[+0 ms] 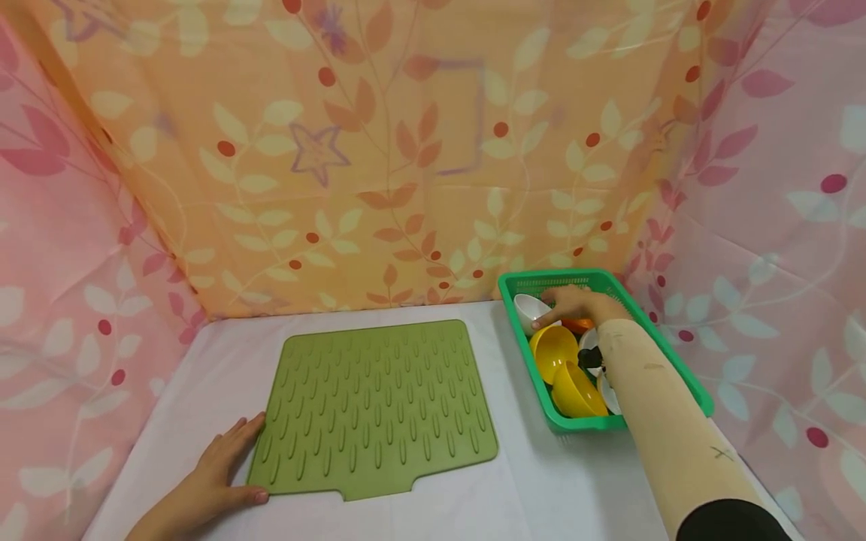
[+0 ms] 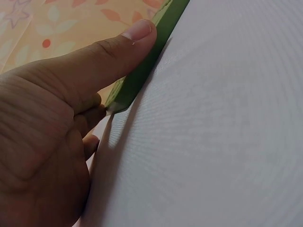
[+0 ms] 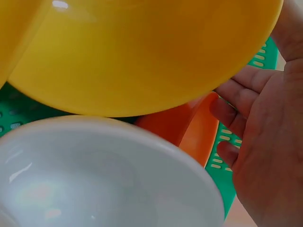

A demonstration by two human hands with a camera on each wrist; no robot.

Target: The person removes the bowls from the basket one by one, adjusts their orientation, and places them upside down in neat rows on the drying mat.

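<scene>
A green ridged mat lies on the white cloth. My left hand rests at its lower left corner, fingers fairly straight along the left side and thumb by the front edge; the mat's edge passes behind that thumb in the left wrist view. My right hand reaches into the green basket, its thumb over a white bowl. Yellow bowls stand nearer the front. An orange bowl is beside my right fingers; a yellow bowl hides their upper part, so a grip cannot be made out.
Further white bowls sit under my right forearm, with a small black item among them. Floral curtains enclose the back and both sides. White table cloth shows between the mat and basket.
</scene>
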